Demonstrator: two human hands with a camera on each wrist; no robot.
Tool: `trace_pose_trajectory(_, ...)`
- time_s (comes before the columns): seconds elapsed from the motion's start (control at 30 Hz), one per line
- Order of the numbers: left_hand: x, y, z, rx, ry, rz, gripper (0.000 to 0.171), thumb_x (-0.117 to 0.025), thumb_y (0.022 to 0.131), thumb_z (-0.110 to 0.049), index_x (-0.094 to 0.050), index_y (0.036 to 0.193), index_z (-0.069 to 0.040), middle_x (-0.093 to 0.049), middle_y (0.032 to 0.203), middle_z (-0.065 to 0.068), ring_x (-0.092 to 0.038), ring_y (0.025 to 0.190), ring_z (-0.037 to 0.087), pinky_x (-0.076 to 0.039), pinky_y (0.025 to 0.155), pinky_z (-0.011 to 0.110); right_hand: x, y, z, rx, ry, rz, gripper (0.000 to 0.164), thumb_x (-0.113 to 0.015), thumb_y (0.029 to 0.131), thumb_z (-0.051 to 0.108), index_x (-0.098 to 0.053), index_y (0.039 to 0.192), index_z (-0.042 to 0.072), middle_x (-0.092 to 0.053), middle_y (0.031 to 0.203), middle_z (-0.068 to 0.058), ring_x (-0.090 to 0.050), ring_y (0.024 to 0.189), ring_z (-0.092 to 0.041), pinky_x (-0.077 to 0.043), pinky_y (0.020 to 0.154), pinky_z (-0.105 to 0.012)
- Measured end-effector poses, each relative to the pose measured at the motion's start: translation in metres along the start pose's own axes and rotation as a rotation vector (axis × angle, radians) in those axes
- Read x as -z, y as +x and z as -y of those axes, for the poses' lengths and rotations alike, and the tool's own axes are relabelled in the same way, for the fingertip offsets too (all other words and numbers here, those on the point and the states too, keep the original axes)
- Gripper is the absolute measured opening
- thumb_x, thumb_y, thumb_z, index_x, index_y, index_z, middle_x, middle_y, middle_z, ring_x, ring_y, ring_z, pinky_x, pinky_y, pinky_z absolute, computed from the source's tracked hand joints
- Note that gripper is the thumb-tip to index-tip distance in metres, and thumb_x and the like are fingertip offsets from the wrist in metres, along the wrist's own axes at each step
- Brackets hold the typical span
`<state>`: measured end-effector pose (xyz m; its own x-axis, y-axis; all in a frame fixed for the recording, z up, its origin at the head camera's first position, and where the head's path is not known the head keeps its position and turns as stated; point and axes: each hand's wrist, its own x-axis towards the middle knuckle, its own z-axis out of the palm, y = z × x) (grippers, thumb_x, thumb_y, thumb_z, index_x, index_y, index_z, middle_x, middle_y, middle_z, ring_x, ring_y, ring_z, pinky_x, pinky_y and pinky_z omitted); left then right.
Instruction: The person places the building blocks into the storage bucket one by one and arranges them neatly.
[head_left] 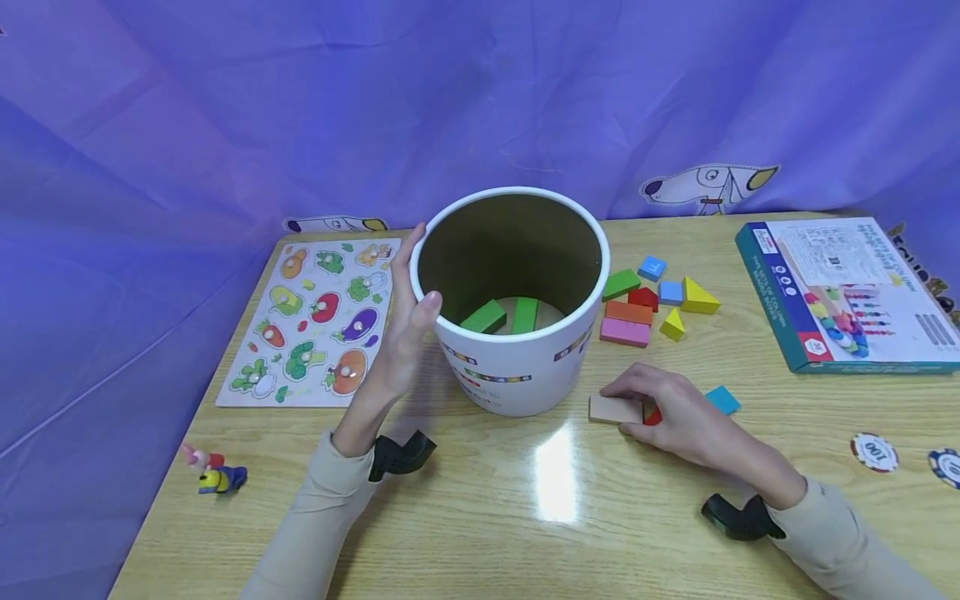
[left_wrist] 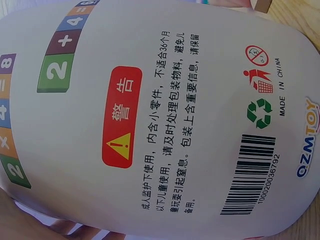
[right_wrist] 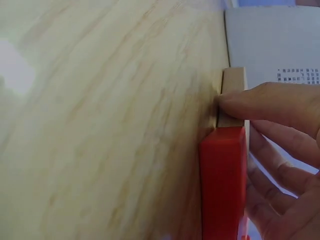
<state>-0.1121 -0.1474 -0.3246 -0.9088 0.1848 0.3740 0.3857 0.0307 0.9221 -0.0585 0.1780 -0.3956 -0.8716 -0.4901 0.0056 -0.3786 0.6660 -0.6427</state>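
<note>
A white bucket [head_left: 517, 375] stands upright on the table, with green blocks [head_left: 525, 315] lying on its bottom. My left hand [head_left: 405, 333] rests against its left side, fingers extended up by the rim and thumb at the rim's front. Printed labels and a barcode fill the left wrist view, fingers [left_wrist: 60, 227] at its lower edge. To the right of the bucket, my right hand [head_left: 670, 408] pinches a plain wooden block [head_left: 613, 409] between thumb and fingers, down at the table. A red block [right_wrist: 222, 185] lies end to end with it, partly hidden by the hand in the head view.
Several colored blocks [head_left: 628, 313] lie right of the bucket. A blue square [head_left: 723, 400] and chips [head_left: 874, 452] are farther right. At the back right is a flat box [head_left: 855, 292]; at left, a vegetable puzzle board [head_left: 251, 354] and small figures [head_left: 216, 477].
</note>
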Motion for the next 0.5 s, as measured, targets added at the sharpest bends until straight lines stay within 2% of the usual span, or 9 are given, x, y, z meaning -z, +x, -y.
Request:
trace_pose_trajectory(0.3, 0.000, 0.000, 0.000, 0.008, 0.003, -0.002, 0.099, -0.054, 0.079, -0.076, -0.014, 0.155, -0.026, -0.019, 0.157, -0.004, -0.026, 0.142, 0.023, -0.032, 0.110, 0.063, 0.005, 0.005, -0.002, 0.009, -0.022, 0.012, 0.043, -0.083, 0.072, 0.007, -0.071, 0.112, 0.016, -0.069, 0.110, 0.002, -0.062, 0.104, -0.019, -0.054, 0.089, -0.039)
trace_pose_trajectory(0.4, 0.000, 0.000, 0.000, 0.009, 0.003, -0.002, 0.100, -0.054, 0.079, -0.076, -0.014, 0.155, -0.026, -0.019, 0.157, -0.004, -0.027, 0.142, 0.023, -0.033, 0.110, 0.063, 0.016, 0.006, 0.000, 0.023, -0.026, -0.003, 0.045, -0.084, 0.071, 0.007, -0.071, 0.113, 0.016, -0.070, 0.112, 0.000, -0.062, 0.104, -0.020, -0.054, 0.087, -0.037)
trace_pose_trajectory(0.5, 0.000, 0.000, 0.000, 0.010, 0.012, -0.003, 0.101, -0.054, 0.079, -0.077, -0.013, 0.155, -0.025, -0.018, 0.157, -0.005, -0.026, 0.142, 0.022, -0.032, 0.111, 0.062, 0.038, 0.007, 0.005, 0.034, -0.028, -0.045, 0.046, -0.084, 0.071, 0.007, -0.070, 0.114, 0.018, -0.070, 0.113, -0.001, -0.060, 0.101, -0.018, -0.054, 0.084, -0.035)
